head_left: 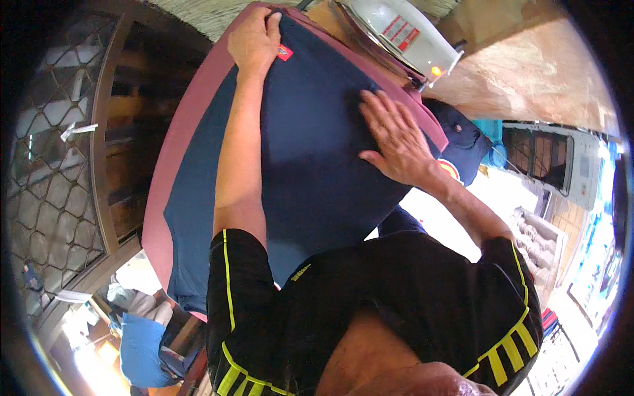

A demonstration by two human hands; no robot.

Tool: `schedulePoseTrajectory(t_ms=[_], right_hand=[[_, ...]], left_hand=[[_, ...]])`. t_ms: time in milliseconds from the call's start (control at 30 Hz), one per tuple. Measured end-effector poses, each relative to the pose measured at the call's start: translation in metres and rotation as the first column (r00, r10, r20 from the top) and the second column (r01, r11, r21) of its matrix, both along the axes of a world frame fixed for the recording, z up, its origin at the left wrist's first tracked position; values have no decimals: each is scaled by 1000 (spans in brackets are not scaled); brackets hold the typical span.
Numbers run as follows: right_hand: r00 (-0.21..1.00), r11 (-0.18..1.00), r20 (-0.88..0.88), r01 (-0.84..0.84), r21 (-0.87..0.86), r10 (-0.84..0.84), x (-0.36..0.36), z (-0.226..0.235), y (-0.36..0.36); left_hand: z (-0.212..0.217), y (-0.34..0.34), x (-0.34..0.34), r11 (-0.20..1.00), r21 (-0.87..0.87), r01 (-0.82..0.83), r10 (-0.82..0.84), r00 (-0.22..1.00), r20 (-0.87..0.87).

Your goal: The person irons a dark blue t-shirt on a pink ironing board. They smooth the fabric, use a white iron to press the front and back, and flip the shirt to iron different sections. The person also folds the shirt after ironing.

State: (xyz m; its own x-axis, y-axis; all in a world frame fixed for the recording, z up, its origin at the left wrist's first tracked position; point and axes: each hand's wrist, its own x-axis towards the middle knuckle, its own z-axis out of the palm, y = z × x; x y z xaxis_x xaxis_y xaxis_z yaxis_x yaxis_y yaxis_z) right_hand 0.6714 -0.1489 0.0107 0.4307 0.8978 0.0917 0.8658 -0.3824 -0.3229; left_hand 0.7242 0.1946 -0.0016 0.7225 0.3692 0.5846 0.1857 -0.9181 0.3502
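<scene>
A navy cloth garment (317, 152) is spread over a padded board with a dusty pink cover (178, 145). At its far left edge my left hand (254, 43) is bent over the cloth, fingers curled at the border and thumb beside them. Just right of that hand is a small red tag (284, 52) on the garment. My right hand (399, 135) lies flat on the right part of the cloth, fingers stretched. Beyond the board's far right edge sits a white iron (399, 36) with a red-printed label and a lit orange lamp.
Dark cloth with a round badge (449, 169) hangs by the board's right edge. On the left are a metal grille (56, 178) and a dark wooden frame. Blue cloth (142, 350) lies low on the left. A grey-white appliance (581, 171) stands far right.
</scene>
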Motion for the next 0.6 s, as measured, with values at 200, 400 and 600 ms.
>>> schedulePoseTrajectory(t_ms=[200,400,600], right_hand=[[971,973,239,-57,224,2,66,-12,136],[976,981,198,-120,151,88,80,11,211],[934,991,351,-100,94,62,99,-13,222]], left_hand=[[15,-7,-6,995,-99,-17,18,1000,11],[20,10,-46,968,-244,56,-52,998,23],[40,10,-221,958,-57,-283,251,914,-320]])
